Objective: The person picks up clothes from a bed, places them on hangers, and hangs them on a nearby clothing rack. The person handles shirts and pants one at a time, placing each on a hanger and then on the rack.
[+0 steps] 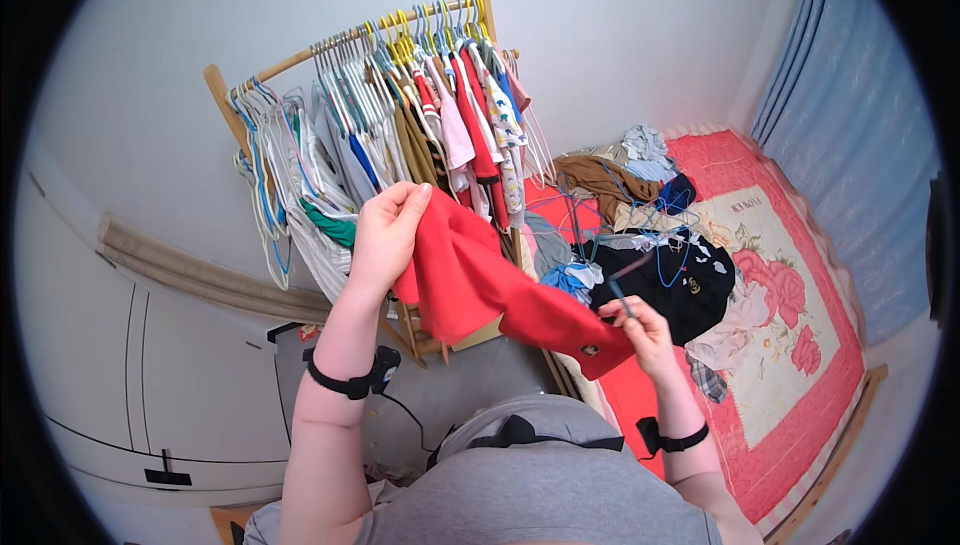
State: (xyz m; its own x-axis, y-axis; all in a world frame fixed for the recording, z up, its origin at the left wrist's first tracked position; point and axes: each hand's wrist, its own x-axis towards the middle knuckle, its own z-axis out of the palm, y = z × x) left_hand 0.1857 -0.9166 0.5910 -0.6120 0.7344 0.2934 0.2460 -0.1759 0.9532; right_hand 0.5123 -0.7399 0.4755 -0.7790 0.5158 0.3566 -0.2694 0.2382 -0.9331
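Red garment [555, 315] stretches across my head view, folds hiding its full shape. The left hand [388, 235], raised higher, pinches one end; the right hand [645, 333] clasps a blurred dark rod [619, 295]; whether it also grips cloth, I can't tell.

Downward head-worn fisheye, red garment [525, 310] near, dim rim uncertain.

Hanger [619, 295] blurred; emblem [590, 350] on red garment [458, 283] too small.
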